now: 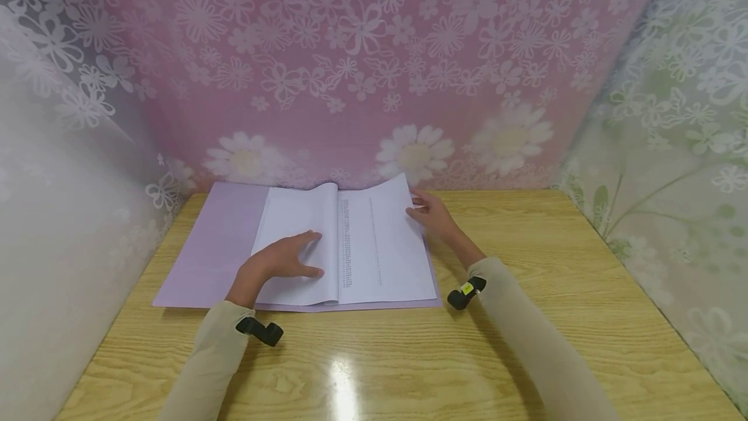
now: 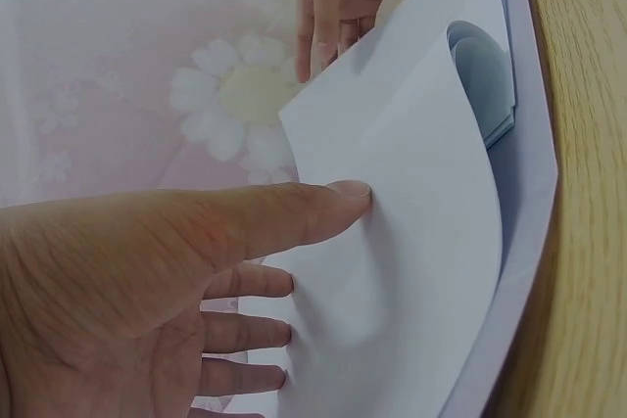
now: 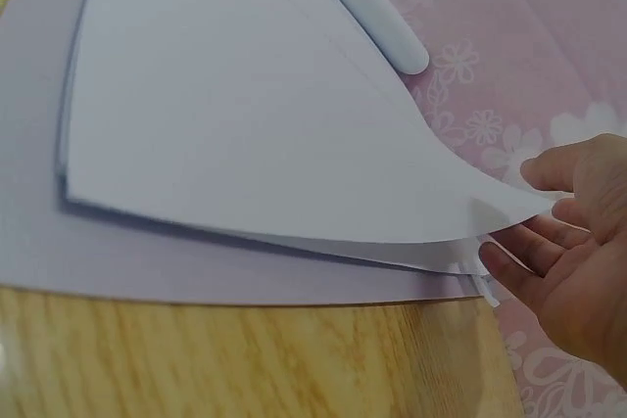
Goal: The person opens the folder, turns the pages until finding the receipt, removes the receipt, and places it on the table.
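A lilac folder point(image 1: 206, 245) lies spread on the table, with white sheets in it. Across its left side lie turned sheets point(image 2: 411, 242), curling over near the middle. My left hand point(image 1: 282, 258) is over these sheets with thumb and fingers spread apart; its fingertips touch the paper. On the right side is a page point(image 1: 391, 245) with columns of small print, too small to read. Its far right corner is lifted. My right hand point(image 3: 578, 242) is at that corner, fingers under the paper's edge and thumb point(image 3: 551, 169) raised apart from it.
The wood-grain table point(image 1: 374, 356) extends in front of the folder and to its right. Behind it stands a pink flowered backdrop point(image 1: 350, 83), close to the folder's far edge. Pale flowered panels flank both sides. Each wrist wears a black device point(image 1: 261, 331).
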Available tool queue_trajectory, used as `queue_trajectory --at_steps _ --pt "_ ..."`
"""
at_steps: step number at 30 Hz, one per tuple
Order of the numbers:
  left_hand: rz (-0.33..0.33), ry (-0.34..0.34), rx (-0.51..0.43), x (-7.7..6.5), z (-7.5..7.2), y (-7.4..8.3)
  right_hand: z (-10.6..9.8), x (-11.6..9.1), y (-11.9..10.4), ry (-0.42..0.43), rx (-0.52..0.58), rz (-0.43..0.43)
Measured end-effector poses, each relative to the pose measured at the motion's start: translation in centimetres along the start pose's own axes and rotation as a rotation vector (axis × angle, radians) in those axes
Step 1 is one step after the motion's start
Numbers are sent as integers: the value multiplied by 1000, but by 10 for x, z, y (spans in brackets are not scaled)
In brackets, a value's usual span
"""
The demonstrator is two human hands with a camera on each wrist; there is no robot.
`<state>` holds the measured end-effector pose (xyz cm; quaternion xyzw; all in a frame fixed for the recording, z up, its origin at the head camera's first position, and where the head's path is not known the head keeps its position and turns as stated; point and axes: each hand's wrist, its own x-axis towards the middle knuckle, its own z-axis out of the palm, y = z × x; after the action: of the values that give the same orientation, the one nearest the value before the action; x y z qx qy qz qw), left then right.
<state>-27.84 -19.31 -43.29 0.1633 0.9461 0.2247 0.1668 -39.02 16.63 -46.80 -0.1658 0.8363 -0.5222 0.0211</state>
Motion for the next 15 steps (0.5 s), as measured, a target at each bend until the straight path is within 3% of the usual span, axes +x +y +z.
queue_trajectory --at_steps 7,15 --pt "-2 -6 -1 -2 0 1 -4 -4 4 -32 97 26" --pt "4 -8 4 -2 1 0 -5 -16 -6 -74 176 136"
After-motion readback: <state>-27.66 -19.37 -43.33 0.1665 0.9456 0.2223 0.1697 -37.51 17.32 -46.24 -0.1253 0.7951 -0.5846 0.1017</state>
